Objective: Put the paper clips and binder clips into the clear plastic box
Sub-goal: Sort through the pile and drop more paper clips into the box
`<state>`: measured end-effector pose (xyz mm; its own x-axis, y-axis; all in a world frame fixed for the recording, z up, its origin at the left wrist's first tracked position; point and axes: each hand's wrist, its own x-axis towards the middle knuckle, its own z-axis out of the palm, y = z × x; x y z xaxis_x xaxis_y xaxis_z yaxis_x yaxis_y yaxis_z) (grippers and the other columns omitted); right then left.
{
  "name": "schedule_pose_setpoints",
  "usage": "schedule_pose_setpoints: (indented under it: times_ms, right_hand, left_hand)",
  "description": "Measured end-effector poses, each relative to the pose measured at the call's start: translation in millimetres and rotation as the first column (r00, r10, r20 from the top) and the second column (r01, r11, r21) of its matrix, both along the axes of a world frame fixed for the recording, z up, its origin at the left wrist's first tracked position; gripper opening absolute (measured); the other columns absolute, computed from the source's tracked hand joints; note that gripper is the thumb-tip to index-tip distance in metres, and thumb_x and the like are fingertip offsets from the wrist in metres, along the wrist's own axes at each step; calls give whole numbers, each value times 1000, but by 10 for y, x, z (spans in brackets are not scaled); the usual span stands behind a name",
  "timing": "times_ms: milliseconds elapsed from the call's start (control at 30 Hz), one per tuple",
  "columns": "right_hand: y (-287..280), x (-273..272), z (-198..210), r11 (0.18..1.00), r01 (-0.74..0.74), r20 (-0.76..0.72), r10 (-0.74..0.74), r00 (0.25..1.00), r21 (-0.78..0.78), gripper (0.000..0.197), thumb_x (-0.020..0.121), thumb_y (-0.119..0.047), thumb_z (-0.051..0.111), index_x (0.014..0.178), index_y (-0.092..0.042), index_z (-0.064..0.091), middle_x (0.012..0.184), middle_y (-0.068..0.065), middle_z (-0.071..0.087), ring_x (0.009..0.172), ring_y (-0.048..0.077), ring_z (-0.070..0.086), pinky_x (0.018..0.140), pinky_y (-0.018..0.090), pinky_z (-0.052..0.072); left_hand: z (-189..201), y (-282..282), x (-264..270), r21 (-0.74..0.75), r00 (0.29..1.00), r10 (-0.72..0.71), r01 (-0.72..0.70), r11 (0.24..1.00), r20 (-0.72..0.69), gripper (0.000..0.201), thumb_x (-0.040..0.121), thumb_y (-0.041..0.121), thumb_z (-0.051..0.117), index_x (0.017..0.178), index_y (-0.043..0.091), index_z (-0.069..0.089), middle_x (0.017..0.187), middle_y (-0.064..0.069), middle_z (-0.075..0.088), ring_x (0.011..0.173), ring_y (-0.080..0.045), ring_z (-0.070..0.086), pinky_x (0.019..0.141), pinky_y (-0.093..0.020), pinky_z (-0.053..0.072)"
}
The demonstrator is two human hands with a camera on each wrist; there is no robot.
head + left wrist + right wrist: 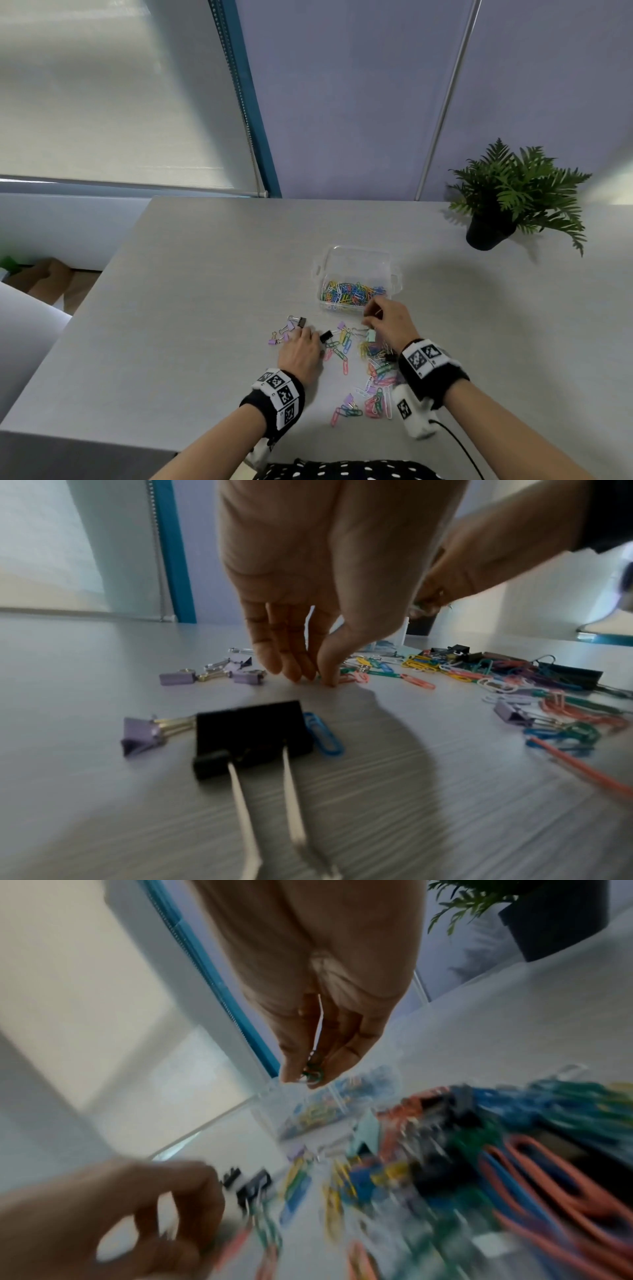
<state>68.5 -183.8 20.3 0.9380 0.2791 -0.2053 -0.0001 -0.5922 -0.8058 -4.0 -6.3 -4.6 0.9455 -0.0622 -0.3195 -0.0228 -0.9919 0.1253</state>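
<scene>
The right hand [387,320] pinches a few paper clips [312,1073] just beside the clear plastic box [356,277], which already holds many. The left hand [301,353] presses relaxed fingertips [298,673] on the bench [205,274]. Most binder clips [291,329] and many loose clips remain near the front edge.

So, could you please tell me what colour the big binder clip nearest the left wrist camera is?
Black, with silver handles; the large binder clip shows best in the left wrist view.
</scene>
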Motion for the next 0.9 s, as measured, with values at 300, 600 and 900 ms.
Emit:
schedule_pose_setpoints:
  times_ms: [300, 600, 900]
  right_hand:
    - [153, 499, 182, 995, 1, 192, 18, 981, -98, 12, 85, -6, 59, 95, 0, 59, 98, 13, 62, 89, 21, 57, 82, 28, 46]
    - [346, -269, -214, 861, -292, 71, 351, 934, -417, 27, 83, -22, 63, 103, -9, 49, 108, 5, 53, 87, 19, 54, 74, 31, 47]
    - [296, -151, -292, 693, -430, 128, 598, 791, -579, 33, 81, 7, 52, 112, -5, 48, 112, 14, 47, 98, 29, 50, 75, 41, 48]
  left_hand:
    - [64, -25, 21, -71, 1000, 3, -5, 997, -30, 38, 93, 18, 46, 128, 7, 38, 132, -11, 46, 123, -25, 42, 104, -33, 40]
    - [48, -25, 72, -264, 988, 125, -143, 954, -86, 11, 89, 18, 52, 98, 12, 53, 102, -2, 55, 93, -18, 55, 90, -34, 50]
    - [2, -151, 133, -210, 991, 120, -128, 969, -50, 51, 80, 14, 66, 123, 6, 40, 128, -11, 42, 115, -25, 47, 98, -35, 45]
